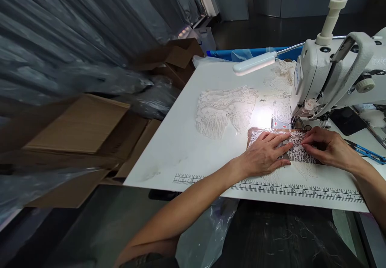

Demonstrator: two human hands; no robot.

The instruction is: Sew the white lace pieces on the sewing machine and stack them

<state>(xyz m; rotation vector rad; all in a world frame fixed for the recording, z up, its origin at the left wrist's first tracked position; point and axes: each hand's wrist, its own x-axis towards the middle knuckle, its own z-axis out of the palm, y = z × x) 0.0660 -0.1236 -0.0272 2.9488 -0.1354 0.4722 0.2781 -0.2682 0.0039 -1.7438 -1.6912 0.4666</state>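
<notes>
A strip of white fringed lace (297, 151) lies over a brown piece of fabric (251, 133) just in front of the needle of a white sewing machine (307, 75). Spread flat on the lace and fabric is my left hand (268, 151), its fingers pointing toward the right. My right hand (330, 149) pinches the lace's right side between thumb and fingertips. The far edge of the fabric reaches the presser foot (293, 122). Part of the lace is hidden under my left hand.
More lace pieces (224, 109) lie left on the white table (181, 139). A ruler strip (271, 188) runs along its front edge. Blue thread snips (369, 154) lie at right. A lamp (255, 64) hangs above. Cardboard boxes (78, 123) stand left of the table.
</notes>
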